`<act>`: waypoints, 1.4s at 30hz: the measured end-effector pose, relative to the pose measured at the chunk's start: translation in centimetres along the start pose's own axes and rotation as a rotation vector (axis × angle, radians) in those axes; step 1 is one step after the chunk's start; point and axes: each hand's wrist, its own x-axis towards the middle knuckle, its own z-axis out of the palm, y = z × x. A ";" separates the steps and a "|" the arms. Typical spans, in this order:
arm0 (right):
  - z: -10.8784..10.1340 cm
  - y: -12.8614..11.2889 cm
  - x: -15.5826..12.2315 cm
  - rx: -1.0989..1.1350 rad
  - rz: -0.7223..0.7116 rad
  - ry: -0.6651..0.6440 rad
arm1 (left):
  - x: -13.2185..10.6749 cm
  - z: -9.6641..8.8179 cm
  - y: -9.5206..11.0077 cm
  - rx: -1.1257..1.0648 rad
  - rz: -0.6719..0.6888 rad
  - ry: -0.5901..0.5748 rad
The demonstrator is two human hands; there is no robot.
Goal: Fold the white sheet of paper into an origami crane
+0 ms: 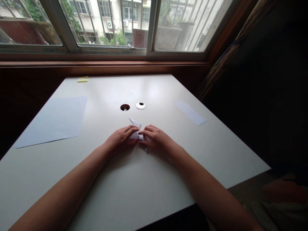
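Paper, white and folded, is located near the middle of the table, between both hands; one narrow point projects toward the far edge. On my remote feed, I read the left hand as clamped on the left portion, fingers above and thumb at the near side. The right hand is clamped on the right portion, its fingertips just beside those of the left. I judge that this two-sided grip braces the light piece against slipping. Folds under the fingers are hidden from me.

Beyond the paper are a round hole and, near it, a disc, probably its cover. Further out, I log a large sheet at left and a creased strip at right, both likely set aside for working room. A yellow pad lies near the far edge, below the window frame.
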 end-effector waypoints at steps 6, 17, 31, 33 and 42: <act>0.1 0.1 0.1 -0.035 -0.016 -0.021 | -0.1 -0.1 -0.5 -0.223 -0.046 0.163; -0.6 0.7 -0.1 -0.027 -0.024 -0.004 | 0.3 -1.2 -1.1 -0.788 -0.489 0.371; 0.1 -0.2 0.7 -0.092 0.087 -0.043 | 0.3 -1.2 -1.4 -1.039 -0.389 0.319; 0.3 -0.4 0.8 -0.120 0.096 -0.027 | 0.3 -1.3 -1.1 -1.076 -0.389 0.301; 0.1 0.3 0.3 0.004 0.262 0.162 | 0.4 -1.2 -0.5 -1.074 -0.380 0.461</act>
